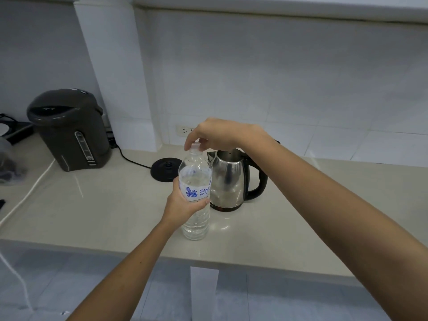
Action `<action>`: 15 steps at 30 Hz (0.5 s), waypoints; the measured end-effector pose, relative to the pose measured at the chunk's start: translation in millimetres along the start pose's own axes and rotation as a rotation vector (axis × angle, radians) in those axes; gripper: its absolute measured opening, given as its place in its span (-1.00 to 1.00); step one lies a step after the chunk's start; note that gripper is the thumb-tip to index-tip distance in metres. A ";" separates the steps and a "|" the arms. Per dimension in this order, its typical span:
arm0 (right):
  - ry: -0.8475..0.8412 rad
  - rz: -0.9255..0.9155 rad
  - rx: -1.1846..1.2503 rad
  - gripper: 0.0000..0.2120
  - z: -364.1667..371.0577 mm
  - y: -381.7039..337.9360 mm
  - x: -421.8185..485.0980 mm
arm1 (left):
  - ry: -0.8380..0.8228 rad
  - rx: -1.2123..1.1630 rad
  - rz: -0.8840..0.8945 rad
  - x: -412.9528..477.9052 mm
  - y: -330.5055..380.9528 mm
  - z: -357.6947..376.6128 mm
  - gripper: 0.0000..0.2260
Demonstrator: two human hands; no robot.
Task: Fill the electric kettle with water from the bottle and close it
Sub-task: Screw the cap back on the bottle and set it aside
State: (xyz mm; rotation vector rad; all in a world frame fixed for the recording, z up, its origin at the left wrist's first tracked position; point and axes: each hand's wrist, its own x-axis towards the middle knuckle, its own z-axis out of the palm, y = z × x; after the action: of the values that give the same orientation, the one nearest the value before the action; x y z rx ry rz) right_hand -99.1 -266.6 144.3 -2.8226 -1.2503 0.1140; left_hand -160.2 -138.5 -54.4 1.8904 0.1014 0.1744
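A clear plastic water bottle [196, 218] with a blue-and-white label stands upright on the beige counter [92, 205], partly filled. My left hand [183, 202] grips its middle around the label. My right hand [217, 135] reaches over from the right, its fingertips pinched on the white cap [195, 146] at the top of the bottle. Right behind the bottle stands the steel electric kettle [228, 179] with a black handle on its right; its lid area is partly hidden by my right wrist.
The kettle's black round base [165, 169] lies to the left of the kettle with a black cord running to the wall. A dark grey hot-water dispenser [69, 130] stands at the back left. A white cable [30, 191] trails over the counter's left edge.
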 end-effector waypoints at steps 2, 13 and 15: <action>-0.020 0.000 -0.034 -0.64 -2.4 -2.5 0.6 | -0.003 0.004 -0.002 0.2 -0.2 -0.2 -0.28; -0.012 0.207 -0.227 -0.45 17.8 -17.7 14.4 | -0.008 -0.010 -0.005 -0.8 0.1 -0.3 -0.26; -0.029 0.222 -0.196 -0.44 15.0 -17.0 13.5 | -0.015 -0.011 0.001 -0.8 -0.3 -0.4 -0.26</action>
State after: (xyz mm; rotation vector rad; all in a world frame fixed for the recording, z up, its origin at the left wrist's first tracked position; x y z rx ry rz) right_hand -103.9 -244.9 130.0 -3.1322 -0.9997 0.0438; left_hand -161.1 -138.2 -54.6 1.8808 0.0898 0.1611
